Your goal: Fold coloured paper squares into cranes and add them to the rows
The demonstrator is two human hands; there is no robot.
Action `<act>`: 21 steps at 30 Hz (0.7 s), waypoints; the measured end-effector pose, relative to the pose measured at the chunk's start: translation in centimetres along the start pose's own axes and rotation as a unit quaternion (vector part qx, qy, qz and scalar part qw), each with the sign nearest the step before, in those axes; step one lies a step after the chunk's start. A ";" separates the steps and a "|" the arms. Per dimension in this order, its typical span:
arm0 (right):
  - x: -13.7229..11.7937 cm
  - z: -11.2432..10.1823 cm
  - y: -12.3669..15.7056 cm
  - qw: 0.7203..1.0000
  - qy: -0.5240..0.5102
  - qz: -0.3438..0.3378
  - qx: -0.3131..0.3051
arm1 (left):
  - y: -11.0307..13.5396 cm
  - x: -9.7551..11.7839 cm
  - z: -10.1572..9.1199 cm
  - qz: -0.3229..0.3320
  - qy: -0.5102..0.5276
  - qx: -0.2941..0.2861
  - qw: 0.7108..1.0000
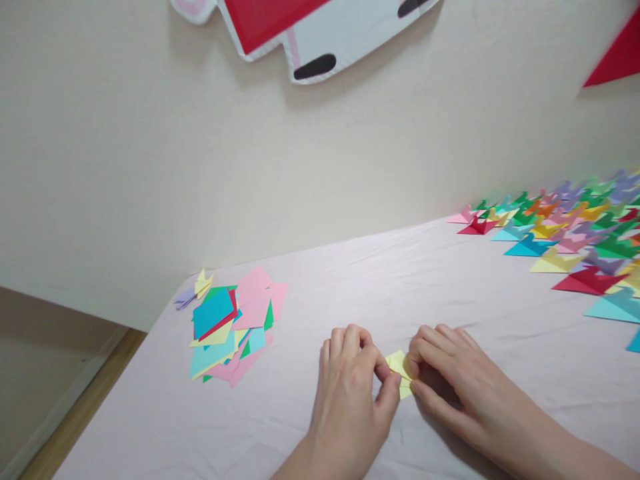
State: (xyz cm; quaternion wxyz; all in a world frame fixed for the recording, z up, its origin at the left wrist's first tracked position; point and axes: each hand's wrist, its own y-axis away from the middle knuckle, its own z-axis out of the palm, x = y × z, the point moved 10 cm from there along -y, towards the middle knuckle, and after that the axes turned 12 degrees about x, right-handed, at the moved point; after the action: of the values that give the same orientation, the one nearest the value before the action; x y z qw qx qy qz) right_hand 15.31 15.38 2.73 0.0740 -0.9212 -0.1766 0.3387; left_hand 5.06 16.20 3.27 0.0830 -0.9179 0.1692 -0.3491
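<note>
A small piece of pale yellow origami paper (399, 363), partly folded, lies on the cloth-covered table between my two hands. My left hand (350, 383) pinches its left side between thumb and index finger, the other fingers curled. On the opposite side, my right hand (457, 380) grips the right edge with thumb and forefinger. A fold line runs across the paper between the two pinches. My fingertips cover both ends of it, so its full shape is hidden.
A loose pile of coloured paper squares (215, 313) lies at the left, with a yellow folded piece (203, 285) and a purple folded piece (185, 298) beside it. Rows of folded paper cranes (530, 245) fill the right side. A wall (300, 180) rises behind the table (165, 427).
</note>
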 end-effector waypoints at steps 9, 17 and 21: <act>-0.1 -0.1 0.3 0.998 -0.052 -0.015 -0.017 | 0.1 -0.3 0.2 -0.009 0.008 -0.008 1.000; -0.4 0.0 0.7 0.997 -0.035 -0.067 -0.018 | 0.3 -0.1 0.0 0.008 0.027 -0.029 0.999; -1.2 -0.7 1.3 0.990 -0.028 -0.135 0.006 | 0.4 -0.1 0.0 0.004 0.032 -0.019 0.999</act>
State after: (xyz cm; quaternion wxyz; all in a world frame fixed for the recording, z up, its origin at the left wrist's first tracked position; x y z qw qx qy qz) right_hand 15.24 13.73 3.66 0.1197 -0.8786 -0.2995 0.3521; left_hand 4.87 15.83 3.06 0.0614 -0.9071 0.1825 -0.3744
